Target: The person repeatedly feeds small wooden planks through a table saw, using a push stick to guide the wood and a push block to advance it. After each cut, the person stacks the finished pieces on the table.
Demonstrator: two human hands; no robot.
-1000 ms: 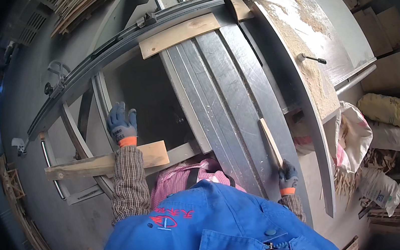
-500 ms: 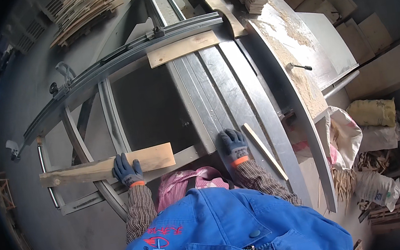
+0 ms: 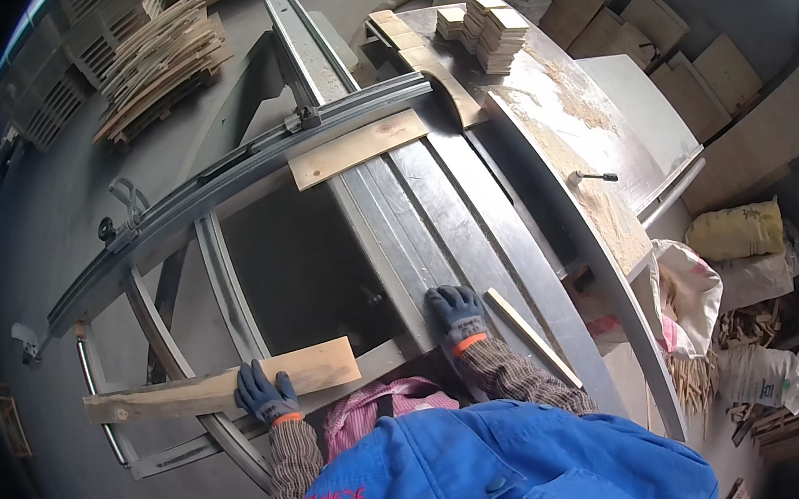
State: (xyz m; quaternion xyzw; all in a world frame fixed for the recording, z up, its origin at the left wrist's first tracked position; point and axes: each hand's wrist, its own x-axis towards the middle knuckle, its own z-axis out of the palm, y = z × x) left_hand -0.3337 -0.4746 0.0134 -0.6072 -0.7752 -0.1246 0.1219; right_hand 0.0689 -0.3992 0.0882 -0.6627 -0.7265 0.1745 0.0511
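My left hand [image 3: 265, 393], in a dark blue-grey coated glove, lies over a long wooden board [image 3: 172, 396] with its fingers stretched across the top and the thumb apart. That board rests across the metal frame on the left; its left part shows a darker, rough edge. My right hand [image 3: 457, 318], gloved alike, is on the metal saw table [image 3: 478, 229], fingers spread and slightly bent, with nothing seen in it. Just right of it lies a narrow wooden strip [image 3: 532, 338]. Farther off, a flat plank [image 3: 359, 149] sits against the metal fence [image 3: 240, 190].
Stacked wooden pieces [image 3: 497, 35] stand on the sawdust-covered side table [image 3: 555, 128] at the far right. A bar with a black-handled lever [image 3: 597, 177] runs along that side. White sacks [image 3: 683, 298] and wood scraps lie on the right; a board pile [image 3: 159, 69] is at the far left.
The whole view has shifted, so the machine and both hands sit lower in the picture. My hands keep their places on the board and the table.
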